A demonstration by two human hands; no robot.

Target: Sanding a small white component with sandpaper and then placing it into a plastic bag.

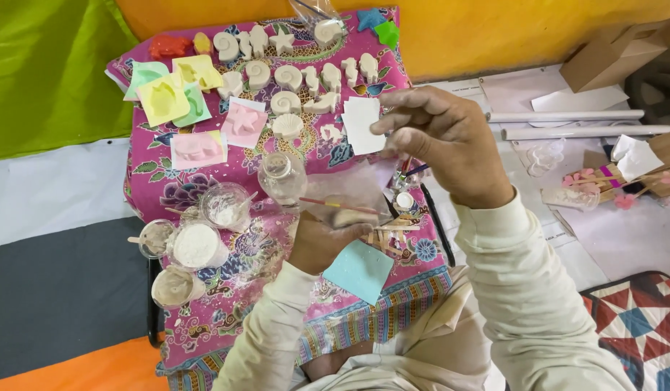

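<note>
Two hands on thin clear plastic bag | right hand fingers pinching top edge | left hand fingers gripping base | light, limp, slippery: hold by edges.

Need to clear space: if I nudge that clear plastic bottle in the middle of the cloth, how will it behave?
The clear plastic bottle looks see-through and seemingly empty, so probably light. It stands upright on soft patterned cloth, so likely tips easily. Being round, it may then roll toward the cups of white powder.

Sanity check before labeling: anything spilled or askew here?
White powder is dusted on the patterned cloth around the cups. Right hand and left hand hold a clear bag. Nothing else stands out.
</note>
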